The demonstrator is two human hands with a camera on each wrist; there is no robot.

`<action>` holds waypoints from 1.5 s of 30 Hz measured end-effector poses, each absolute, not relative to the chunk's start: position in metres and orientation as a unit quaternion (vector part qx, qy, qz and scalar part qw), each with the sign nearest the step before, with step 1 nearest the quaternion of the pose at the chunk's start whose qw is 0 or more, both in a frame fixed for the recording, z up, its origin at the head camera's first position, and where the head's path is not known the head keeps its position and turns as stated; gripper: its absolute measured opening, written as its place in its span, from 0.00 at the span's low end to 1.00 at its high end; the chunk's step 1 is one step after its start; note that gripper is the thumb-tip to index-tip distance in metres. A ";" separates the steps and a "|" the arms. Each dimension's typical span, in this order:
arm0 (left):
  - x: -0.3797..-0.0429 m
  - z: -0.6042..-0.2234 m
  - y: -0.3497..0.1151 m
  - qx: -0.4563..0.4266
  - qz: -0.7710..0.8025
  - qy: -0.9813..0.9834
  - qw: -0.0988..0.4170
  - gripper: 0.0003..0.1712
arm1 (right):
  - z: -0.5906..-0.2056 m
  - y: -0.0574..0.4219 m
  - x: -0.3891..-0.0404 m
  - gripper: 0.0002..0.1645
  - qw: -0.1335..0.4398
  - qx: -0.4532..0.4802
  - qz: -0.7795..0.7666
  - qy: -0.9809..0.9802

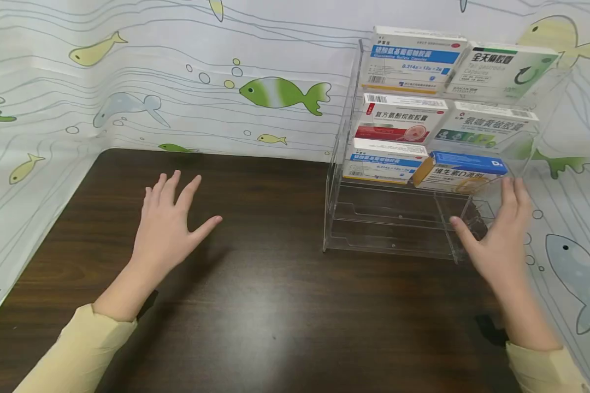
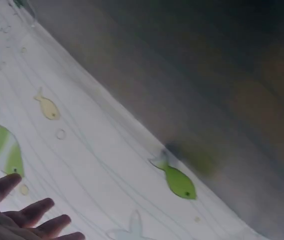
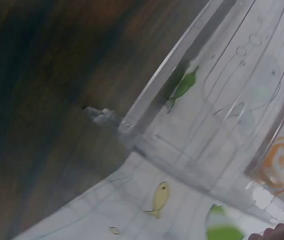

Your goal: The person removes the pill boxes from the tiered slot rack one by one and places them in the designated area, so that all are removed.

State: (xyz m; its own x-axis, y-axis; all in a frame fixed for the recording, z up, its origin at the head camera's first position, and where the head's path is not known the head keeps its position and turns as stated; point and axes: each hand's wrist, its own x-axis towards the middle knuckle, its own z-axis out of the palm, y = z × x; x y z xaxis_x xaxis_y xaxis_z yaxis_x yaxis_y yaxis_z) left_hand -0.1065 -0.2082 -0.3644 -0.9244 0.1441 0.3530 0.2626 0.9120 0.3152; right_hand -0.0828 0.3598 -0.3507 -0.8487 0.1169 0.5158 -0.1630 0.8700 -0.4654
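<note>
Yellow sleeve [image 1: 546, 371]; blue-topped box [image 1: 458, 173] just beside right hand [image 1: 499, 240].

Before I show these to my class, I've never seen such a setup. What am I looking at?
There's no machine, just a person's bare left hand and right hand. The widest picture comes from a camera on the head; the others, from one on each wrist. On the dark table stands a clear rack bearing six medicine boxes, two to a row; behind is fish-patterned cloth. Neither hand seems to grip anything: the left is spread over the table, the right is by the rack's lower right side; whether it touches, I can't tell.
</note>
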 end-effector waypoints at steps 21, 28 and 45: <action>-0.142 -0.327 -0.121 -0.202 -0.374 -0.891 0.158 0.37 | -0.365 0.395 -0.127 0.37 0.281 -0.010 0.654 -0.703; -0.155 -0.311 -0.100 -0.233 -0.412 -0.868 0.154 0.34 | -0.366 0.395 -0.133 0.31 0.266 -0.016 0.741 -0.617; -0.197 -0.240 -0.021 -0.359 -0.394 -0.843 0.076 0.21 | -0.380 0.409 -0.138 0.31 0.187 0.120 0.861 -0.458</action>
State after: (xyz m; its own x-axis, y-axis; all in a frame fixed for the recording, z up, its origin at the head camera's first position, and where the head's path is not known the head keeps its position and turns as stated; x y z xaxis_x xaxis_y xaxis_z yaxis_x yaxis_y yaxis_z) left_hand -0.1971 -0.0214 -0.2397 -0.7309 0.5454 0.4102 0.6646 0.4323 0.6094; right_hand -0.1382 0.4085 -0.3799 -0.9013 0.2127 0.3774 -0.4318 -0.5103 -0.7437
